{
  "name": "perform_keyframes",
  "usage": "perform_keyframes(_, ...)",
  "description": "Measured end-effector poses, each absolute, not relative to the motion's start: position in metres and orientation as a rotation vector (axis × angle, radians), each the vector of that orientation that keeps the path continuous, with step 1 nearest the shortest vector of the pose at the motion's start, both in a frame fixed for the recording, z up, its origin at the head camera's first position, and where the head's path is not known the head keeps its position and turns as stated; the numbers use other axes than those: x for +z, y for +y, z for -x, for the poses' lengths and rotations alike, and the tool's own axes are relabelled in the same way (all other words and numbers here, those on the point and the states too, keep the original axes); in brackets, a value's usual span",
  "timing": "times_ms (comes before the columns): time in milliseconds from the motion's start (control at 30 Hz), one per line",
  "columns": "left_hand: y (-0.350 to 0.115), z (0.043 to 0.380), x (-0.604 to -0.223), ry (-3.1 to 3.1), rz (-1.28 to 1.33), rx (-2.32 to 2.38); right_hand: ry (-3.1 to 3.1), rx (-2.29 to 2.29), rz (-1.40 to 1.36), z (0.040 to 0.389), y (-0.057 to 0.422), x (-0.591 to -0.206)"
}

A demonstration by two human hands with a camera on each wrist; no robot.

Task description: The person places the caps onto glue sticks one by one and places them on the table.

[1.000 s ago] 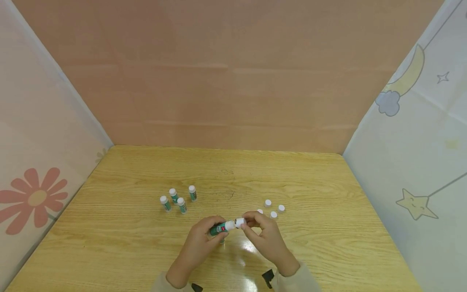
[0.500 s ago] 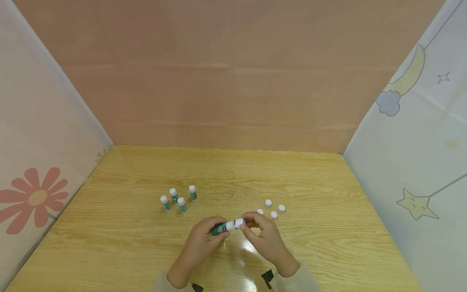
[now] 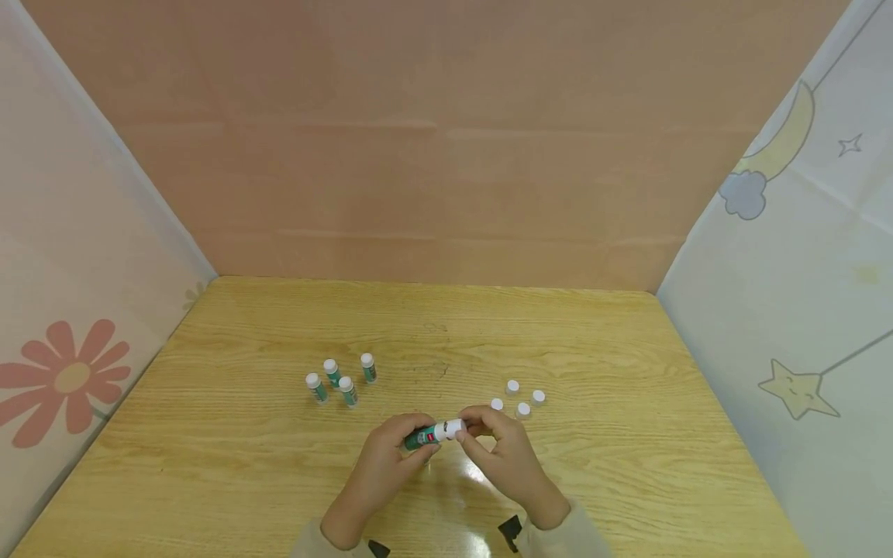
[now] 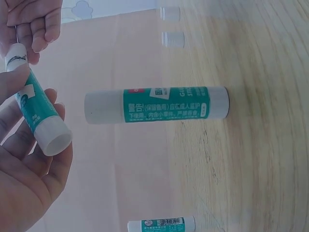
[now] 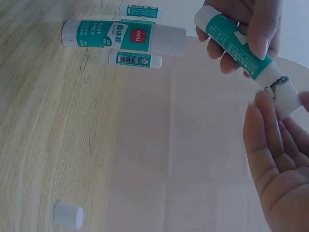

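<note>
My left hand grips a green-and-white glue stick by its body, tilted above the table. My right hand pinches a white cap with dark marks between thumb and fingers. The cap sits over the stick's right-hand end, in line with the body; in the right wrist view no gap shows between them. How far on it is I cannot tell. Another glue stick stands upright on the table close by, with white at its top; in the head view my left hand hides nearly all of it.
Several upright glue sticks with white tops form a group on the left of the wooden table. To the right, several loose white caps lie close together just beyond my right hand. Cloth-like walls enclose the back and sides.
The white cap has come up against the glue stick's end, and the gap seen between them earlier has closed. Both hands otherwise stay almost in place.
</note>
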State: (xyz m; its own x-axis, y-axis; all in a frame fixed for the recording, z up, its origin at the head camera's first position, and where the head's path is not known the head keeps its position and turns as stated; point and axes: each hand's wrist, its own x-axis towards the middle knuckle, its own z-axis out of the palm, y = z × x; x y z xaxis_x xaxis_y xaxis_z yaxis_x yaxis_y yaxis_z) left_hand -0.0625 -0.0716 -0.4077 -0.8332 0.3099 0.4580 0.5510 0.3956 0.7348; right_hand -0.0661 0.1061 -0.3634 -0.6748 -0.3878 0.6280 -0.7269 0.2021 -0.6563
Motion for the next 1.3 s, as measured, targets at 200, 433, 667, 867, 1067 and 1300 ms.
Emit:
perform_keyframes(200,-0.072,0.062,-0.407,-2.435,0.753,-1.344,-2.190,1.452,-1.047,0.066,0.106,-0.364)
perform_keyframes(433,-0.073,0.061,-0.407,-2.453,0.764,-1.261,-2.250,1.432,-1.053,0.065,0.107,-0.363)
perform_keyframes(667,-0.073,0.061,-0.405,-2.460,0.764,-1.270,-2.274,1.445,-1.054,0.064,0.106,-0.363)
perform_keyframes(867,-0.072,0.061,-0.404,-2.443,0.782,-1.255,-2.313,1.458,-1.036,0.068,0.108,-0.383)
perform_keyframes(1067,-0.072,0.060,-0.404,-2.437,0.778,-1.263,-2.301,1.448,-1.046,0.070,0.109,-0.391)
perform_keyframes(1300,-0.071,0.060,-0.403,-2.443,0.767,-1.286,-2.206,1.430,-1.105,0.070,0.108,-0.387)
